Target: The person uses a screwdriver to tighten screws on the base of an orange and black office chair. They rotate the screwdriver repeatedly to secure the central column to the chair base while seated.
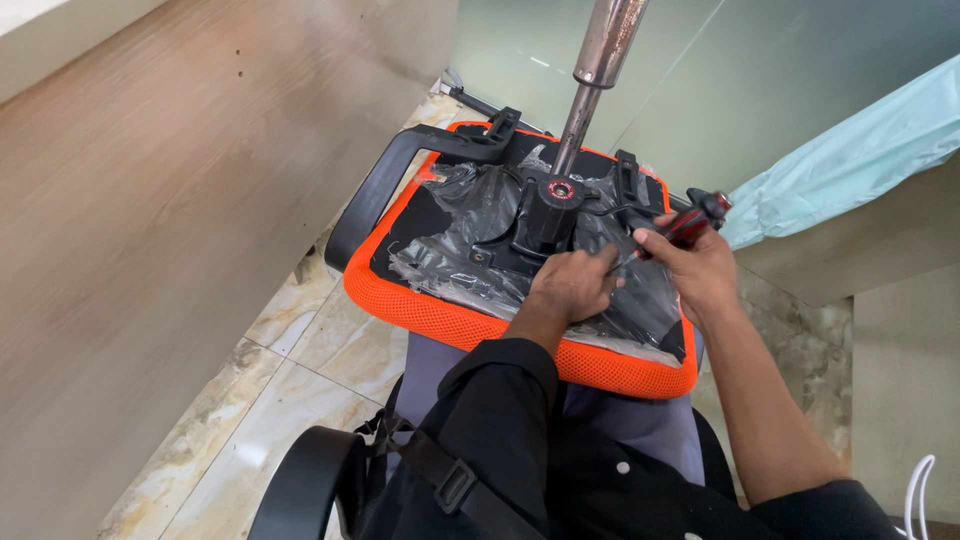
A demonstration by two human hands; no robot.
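Observation:
An upside-down office chair seat with an orange mesh rim rests on my lap, its black underside covered in crinkled clear plastic. A black metal mechanism plate with a steel gas-lift column stands up from its middle. My left hand presses on the plastic just right of the plate, fingers curled. My right hand grips a red and black screwdriver, whose tip points down-left toward my left hand's fingers. Black armrests stick out at the seat's far corners.
A wooden panel wall runs along the left. Marble floor tiles lie below. A frosted glass partition stands behind, with a pale blue plastic sheet draped at the right. A black round chair part sits by my left knee.

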